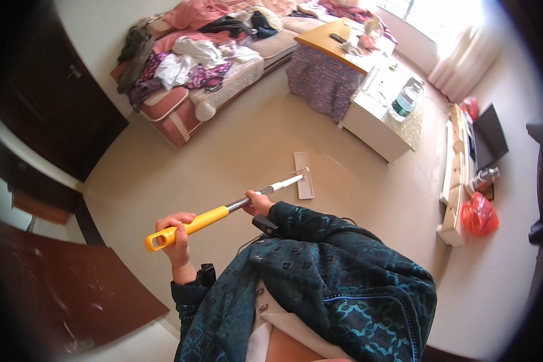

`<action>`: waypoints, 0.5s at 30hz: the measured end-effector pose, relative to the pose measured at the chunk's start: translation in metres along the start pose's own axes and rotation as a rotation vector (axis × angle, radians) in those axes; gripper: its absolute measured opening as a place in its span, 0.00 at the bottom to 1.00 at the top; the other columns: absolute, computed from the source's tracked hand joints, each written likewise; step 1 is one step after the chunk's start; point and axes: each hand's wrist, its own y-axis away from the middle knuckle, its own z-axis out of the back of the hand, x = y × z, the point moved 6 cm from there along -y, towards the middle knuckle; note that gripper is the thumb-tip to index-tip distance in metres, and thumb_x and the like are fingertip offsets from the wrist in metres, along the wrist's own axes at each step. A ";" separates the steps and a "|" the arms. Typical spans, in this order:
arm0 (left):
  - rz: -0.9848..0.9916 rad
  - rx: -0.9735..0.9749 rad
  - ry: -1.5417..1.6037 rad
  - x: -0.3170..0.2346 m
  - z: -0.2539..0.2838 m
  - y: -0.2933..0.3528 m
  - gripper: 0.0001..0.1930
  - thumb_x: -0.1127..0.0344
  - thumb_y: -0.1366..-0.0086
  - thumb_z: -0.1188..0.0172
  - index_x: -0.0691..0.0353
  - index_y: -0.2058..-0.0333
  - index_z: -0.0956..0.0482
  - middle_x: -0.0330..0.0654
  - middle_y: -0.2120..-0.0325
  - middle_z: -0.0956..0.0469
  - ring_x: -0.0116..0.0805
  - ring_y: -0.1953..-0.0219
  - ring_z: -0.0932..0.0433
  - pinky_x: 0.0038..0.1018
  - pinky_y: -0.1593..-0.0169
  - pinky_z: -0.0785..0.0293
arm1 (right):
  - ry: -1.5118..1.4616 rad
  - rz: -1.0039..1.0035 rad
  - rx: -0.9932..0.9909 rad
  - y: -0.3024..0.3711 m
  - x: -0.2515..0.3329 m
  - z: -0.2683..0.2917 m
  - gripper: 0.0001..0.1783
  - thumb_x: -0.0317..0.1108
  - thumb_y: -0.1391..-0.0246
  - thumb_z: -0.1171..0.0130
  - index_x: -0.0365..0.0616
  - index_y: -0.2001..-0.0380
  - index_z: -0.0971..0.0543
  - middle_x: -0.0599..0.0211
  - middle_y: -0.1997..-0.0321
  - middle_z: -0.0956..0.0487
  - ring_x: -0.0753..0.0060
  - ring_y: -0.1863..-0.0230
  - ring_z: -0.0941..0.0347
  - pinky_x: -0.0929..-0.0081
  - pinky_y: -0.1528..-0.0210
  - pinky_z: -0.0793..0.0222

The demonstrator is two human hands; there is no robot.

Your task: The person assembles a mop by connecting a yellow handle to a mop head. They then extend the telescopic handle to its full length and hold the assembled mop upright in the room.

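Note:
A flat mop (303, 175) rests its pale rectangular head on the beige floor (223, 163). Its pole slants from there toward me, white near the head, then metal, then a yellow grip with a looped end. Around the yellow grip, close to that end, my left hand (176, 235) is closed. My right hand (259, 203) wraps the metal section farther down the pole, just below the yellow part. Part of its fingers is hidden behind the pole and sleeve.
A sofa (229, 90) heaped with clothes stands at the far left. Right of it are a cloth-draped table (320, 78) and a low cabinet (374, 120) bearing a large bottle (406, 99). A television stand (455, 181) with a red bag (480, 215) lines the right. Dark doors (48, 102) flank the left.

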 end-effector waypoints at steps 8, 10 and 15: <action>0.302 0.519 0.342 0.094 -0.157 -0.017 0.05 0.78 0.40 0.49 0.61 0.66 0.30 0.46 0.68 0.23 0.39 0.60 0.23 0.38 0.48 0.28 | -0.021 0.189 -0.141 0.015 0.044 0.201 0.16 0.41 0.46 0.57 0.38 0.78 0.33 0.59 0.84 0.30 0.65 0.86 0.32 0.68 0.85 0.38; 0.344 0.662 0.418 0.106 -0.207 -0.010 0.05 0.78 0.40 0.49 0.61 0.66 0.30 0.45 0.67 0.23 0.38 0.59 0.23 0.37 0.47 0.28 | -0.078 0.289 -0.403 0.038 0.038 0.260 0.19 0.42 0.47 0.54 0.33 0.70 0.28 0.54 0.74 0.23 0.61 0.76 0.24 0.67 0.71 0.27; 0.507 0.917 0.555 0.122 -0.320 0.022 0.06 0.80 0.41 0.49 0.62 0.67 0.29 0.44 0.67 0.22 0.38 0.57 0.23 0.35 0.46 0.28 | -0.307 0.271 -0.652 0.096 0.009 0.365 0.21 0.47 0.49 0.58 0.40 0.76 0.26 0.57 0.79 0.24 0.64 0.78 0.28 0.69 0.74 0.33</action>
